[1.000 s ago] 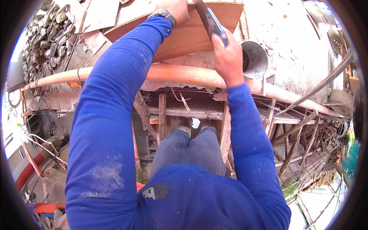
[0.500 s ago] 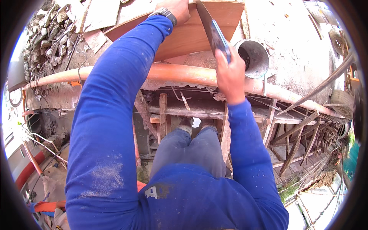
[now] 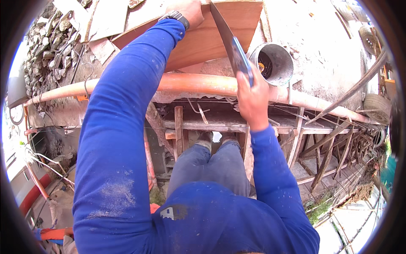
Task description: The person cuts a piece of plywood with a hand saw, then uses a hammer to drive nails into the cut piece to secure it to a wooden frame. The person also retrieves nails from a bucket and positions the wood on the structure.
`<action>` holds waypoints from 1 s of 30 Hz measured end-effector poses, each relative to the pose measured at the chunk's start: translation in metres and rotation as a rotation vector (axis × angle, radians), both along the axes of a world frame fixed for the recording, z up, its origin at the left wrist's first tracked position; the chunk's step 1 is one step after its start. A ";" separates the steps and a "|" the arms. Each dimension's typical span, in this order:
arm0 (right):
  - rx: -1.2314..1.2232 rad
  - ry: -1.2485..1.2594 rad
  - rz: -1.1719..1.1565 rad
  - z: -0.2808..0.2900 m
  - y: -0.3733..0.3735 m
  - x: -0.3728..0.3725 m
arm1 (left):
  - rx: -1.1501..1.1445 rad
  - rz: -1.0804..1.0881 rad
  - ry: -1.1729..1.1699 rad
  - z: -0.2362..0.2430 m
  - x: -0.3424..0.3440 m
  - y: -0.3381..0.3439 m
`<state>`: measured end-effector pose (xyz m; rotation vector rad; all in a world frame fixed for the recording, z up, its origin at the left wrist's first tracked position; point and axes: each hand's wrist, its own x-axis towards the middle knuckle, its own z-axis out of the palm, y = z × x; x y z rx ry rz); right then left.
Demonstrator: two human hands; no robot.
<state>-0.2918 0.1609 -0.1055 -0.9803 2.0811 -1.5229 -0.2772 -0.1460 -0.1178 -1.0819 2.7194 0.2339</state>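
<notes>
A reddish-brown wooden board lies at the top of the view, with the saw blade across its edge at a slant. My left hand, with a watch at the wrist, grips the board's far edge just left of the blade, fingertips partly hidden. My right hand is wrapped round the saw's blue handle, beside a metal bucket with dark contents.
A long orange pipe runs crosswise below the board. Rubble is piled at the upper left, tyres stand at the right. Wooden props and a ledge are below, around my feet.
My right hand has pulled the saw down toward me, away from the board's edge. My left hand stays on the board. The whole view has shifted slightly leftward.
</notes>
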 end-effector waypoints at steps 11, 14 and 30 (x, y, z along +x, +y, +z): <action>0.084 -0.054 0.025 -0.003 0.063 0.026 | -0.005 -0.075 0.103 0.002 0.012 -0.015; 0.100 -0.136 0.051 0.013 0.051 0.024 | -0.005 0.004 0.049 0.018 0.022 -0.015; 0.150 -0.084 -0.018 -0.002 0.084 0.027 | -0.070 -0.049 0.097 0.004 0.005 -0.006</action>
